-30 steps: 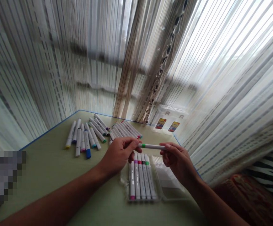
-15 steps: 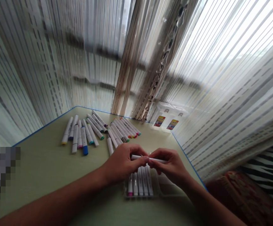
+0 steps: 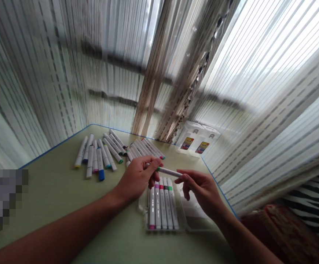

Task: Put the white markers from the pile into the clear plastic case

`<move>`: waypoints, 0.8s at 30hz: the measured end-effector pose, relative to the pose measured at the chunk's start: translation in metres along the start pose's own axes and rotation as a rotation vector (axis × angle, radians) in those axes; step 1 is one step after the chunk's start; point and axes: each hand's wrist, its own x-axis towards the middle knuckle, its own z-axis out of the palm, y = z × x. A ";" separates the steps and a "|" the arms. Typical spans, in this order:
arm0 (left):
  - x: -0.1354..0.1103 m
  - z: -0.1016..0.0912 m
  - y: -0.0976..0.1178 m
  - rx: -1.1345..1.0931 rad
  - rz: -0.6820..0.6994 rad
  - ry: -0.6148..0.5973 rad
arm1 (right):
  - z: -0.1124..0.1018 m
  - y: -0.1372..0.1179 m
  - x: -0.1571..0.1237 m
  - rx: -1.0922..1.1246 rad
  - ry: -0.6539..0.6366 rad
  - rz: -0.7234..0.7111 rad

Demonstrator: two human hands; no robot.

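Note:
A slim white marker (image 3: 171, 171) with a green band hangs level above the clear plastic case. My left hand (image 3: 139, 176) pinches it at its left end, which the fingers partly hide. At its other end, my right hand (image 3: 202, 189) holds it between thumb and fingertips. Below, the case (image 3: 182, 230) lies unfolded on the table. Several white markers (image 3: 163, 209) stand side by side in its left half, with purple, red, dark and green bands. Its right half is partly covered by my right hand.
Loose markers with coloured ends (image 3: 95, 157) lie at the back left of the green table (image 3: 52, 194). Another group (image 3: 145, 148) lies behind my left hand. Two clear labelled boxes (image 3: 195, 141) stand at the back corner, against striped string curtains (image 3: 115, 73).
My hands have moved apart along the marker, exposing its middle and green band. My left hand has risen slightly left, uncovering the coloured bands of the markers in the case.

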 end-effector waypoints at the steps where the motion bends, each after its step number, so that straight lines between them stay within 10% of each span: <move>1: 0.000 0.000 0.000 -0.014 0.006 0.008 | 0.000 0.000 0.000 0.002 0.002 0.002; 24: -0.013 0.008 0.012 -0.105 0.108 -0.040 | -0.003 0.007 -0.002 -0.230 -0.147 0.003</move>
